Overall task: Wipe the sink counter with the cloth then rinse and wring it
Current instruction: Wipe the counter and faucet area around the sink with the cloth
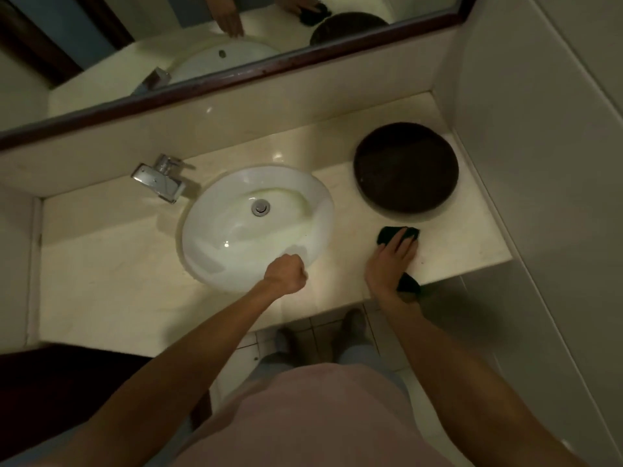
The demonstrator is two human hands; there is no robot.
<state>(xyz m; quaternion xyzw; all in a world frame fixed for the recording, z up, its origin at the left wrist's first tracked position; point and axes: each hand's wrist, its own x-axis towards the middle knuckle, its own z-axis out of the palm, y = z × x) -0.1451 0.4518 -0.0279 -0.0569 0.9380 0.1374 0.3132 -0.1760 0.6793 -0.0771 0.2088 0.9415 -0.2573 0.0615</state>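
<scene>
A dark green cloth [391, 233] lies flat on the cream stone counter [111, 264], to the right of the white oval sink [236, 237]. My right hand [392, 261] presses down on the cloth with fingers spread, and a tail of cloth shows by the wrist at the counter's front edge. My left hand [286, 274] is curled into a fist with nothing in it, resting on the sink's near rim.
A chrome faucet [160, 178] stands at the sink's back left. A round dark tray [406, 166] sits on the counter just behind the cloth. A mirror runs along the back wall, and a tiled wall closes the right side.
</scene>
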